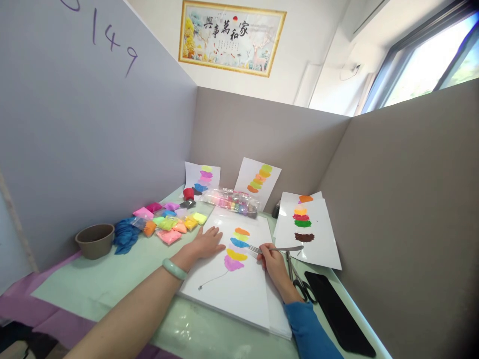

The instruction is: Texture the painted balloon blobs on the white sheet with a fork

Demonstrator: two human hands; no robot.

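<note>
Steel fork (pixel 275 248) in right hand (pixel 273 262) touches soft clay stripes (pixel 237 248).

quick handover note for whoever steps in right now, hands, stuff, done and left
Left hand: flat on the white sheet, holding nothing; jade-green bangle on the wrist.
Right hand: grips a metal fork, tines at the right edge of the colour stack.
Stack on the sheet: orange, yellow-green, blue, yellow, pink from top down, with a thin drawn line trailing below.
Clay packets lie left of the sheet, a clear bag behind it, scissors by the right wrist.
Done: five bands laid.
Left: probably texturing them with the fork; how much is already worked I cannot tell.
</note>
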